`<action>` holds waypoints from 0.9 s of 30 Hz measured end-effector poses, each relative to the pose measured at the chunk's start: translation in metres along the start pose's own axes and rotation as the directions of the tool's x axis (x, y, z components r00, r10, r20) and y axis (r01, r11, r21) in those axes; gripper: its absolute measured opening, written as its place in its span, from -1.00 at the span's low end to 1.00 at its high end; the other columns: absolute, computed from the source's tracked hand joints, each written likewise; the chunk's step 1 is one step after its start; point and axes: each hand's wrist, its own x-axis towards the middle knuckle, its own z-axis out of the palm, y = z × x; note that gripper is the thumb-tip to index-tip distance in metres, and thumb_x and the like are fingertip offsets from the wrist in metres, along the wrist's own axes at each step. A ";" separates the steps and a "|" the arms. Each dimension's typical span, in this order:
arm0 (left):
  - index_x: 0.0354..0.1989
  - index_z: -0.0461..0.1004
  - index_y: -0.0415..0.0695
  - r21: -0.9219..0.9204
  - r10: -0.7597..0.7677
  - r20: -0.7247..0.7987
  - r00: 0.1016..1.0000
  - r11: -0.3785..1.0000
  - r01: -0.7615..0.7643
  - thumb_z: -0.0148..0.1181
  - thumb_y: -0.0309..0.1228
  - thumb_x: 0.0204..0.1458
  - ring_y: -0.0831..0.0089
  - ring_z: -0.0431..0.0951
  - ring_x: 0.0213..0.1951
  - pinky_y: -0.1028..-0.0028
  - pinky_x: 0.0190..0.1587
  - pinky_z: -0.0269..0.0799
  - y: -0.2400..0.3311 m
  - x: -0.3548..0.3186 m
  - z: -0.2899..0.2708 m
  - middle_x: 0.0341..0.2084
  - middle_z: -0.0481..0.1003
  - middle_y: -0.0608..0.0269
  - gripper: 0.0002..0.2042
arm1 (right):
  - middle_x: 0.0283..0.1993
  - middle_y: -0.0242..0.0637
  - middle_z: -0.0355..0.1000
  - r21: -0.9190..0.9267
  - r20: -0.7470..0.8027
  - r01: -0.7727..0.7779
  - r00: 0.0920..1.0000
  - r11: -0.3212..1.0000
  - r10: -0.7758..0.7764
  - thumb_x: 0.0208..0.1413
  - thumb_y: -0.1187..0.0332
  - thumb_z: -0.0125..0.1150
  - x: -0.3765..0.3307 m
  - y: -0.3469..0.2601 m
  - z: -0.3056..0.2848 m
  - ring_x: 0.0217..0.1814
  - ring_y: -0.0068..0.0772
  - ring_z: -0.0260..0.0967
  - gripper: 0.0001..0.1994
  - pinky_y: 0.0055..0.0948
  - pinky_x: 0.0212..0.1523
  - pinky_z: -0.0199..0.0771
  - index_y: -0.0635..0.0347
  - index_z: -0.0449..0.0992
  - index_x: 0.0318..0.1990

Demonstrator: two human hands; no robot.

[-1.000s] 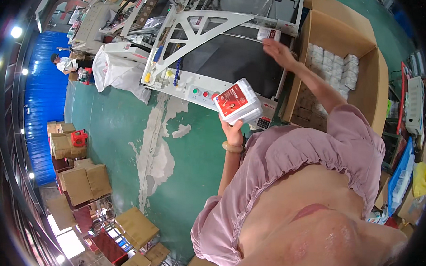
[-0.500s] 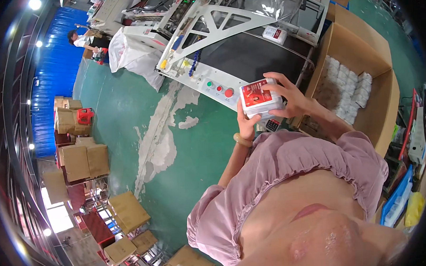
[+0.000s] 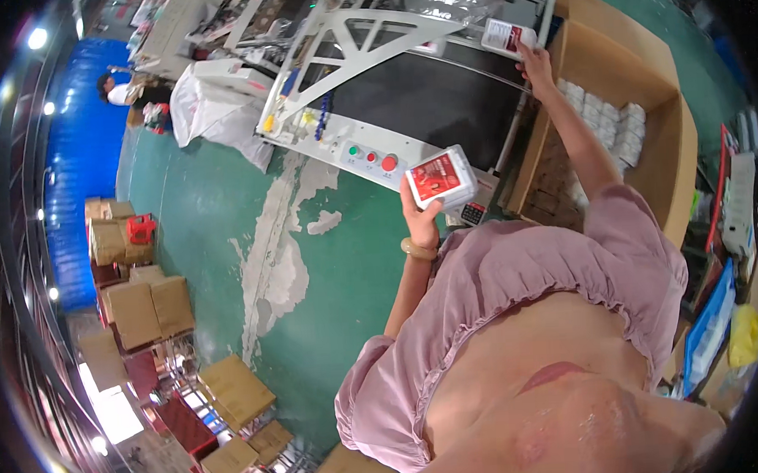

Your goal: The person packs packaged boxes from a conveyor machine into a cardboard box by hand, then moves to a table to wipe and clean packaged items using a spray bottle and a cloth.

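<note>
The left hand [image 3: 423,226] holds a white package [image 3: 441,180] with a red top label (whether it is one unit or several stacked cannot be told). The thumb bears on the near side, and the fingers support the package from the left and below. A pale bangle [image 3: 418,249] encircles the left wrist. The package is positioned in front of the machine's control panel [image 3: 325,154], slightly tilted, label facing up.

The right hand [image 3: 539,70] is extended to the far right, its fingers at the near right corner of a second white package [image 3: 506,36], also red-labelled. Whether the fingers enclose this corner or only touch it cannot be told.

Between the two packages lies the dark bed [image 3: 415,100] of the machine, with a white triangular bracket [image 3: 363,55] at its left. The panel carries one green button [image 3: 353,151] and two red buttons [image 3: 388,162]. To the right, an open carton [image 3: 667,160] contains rows of white wrapped items [image 3: 598,113]. A white sack [image 3: 221,116] rests left of the machine on the green floor [image 3: 347,280].
</note>
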 end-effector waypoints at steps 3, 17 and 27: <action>0.24 -0.05 -0.25 -0.011 -0.001 0.008 1.000 1.000 0.001 0.26 -0.52 -0.25 0.38 0.32 0.01 0.39 0.10 0.21 0.003 -0.001 0.002 0.02 0.27 0.17 -0.18 | -0.44 -0.28 0.38 -0.126 -0.174 -0.064 0.984 0.990 0.041 -0.08 -0.05 0.20 0.048 0.021 -0.005 -0.52 -0.52 0.37 -0.50 -0.55 -0.70 0.16 0.29 0.41 -0.29; 0.24 -0.04 -0.12 0.024 0.008 -0.008 1.000 1.000 -0.008 0.20 -0.42 -0.18 0.36 0.36 -0.01 0.37 0.04 0.29 0.008 -0.004 0.001 -0.01 0.29 0.21 -0.25 | -0.41 -0.25 0.41 -0.059 -0.055 -0.458 0.889 0.887 0.455 0.07 0.03 -0.07 0.064 0.079 -0.008 -0.61 -0.39 0.37 -0.63 -0.36 -0.67 0.32 0.17 0.40 -0.25; 0.22 0.03 -0.06 -0.026 -0.121 0.012 0.993 0.992 0.121 -0.04 -0.01 0.05 0.23 0.28 0.11 0.23 0.06 0.29 -0.006 0.002 -0.007 0.10 0.23 0.20 -0.39 | -0.16 -0.13 0.41 -0.113 0.428 0.553 0.777 0.825 -0.462 -0.01 0.17 0.18 -0.026 0.056 0.005 -0.15 -0.22 0.40 -0.49 -0.33 -0.15 0.38 0.32 0.27 0.02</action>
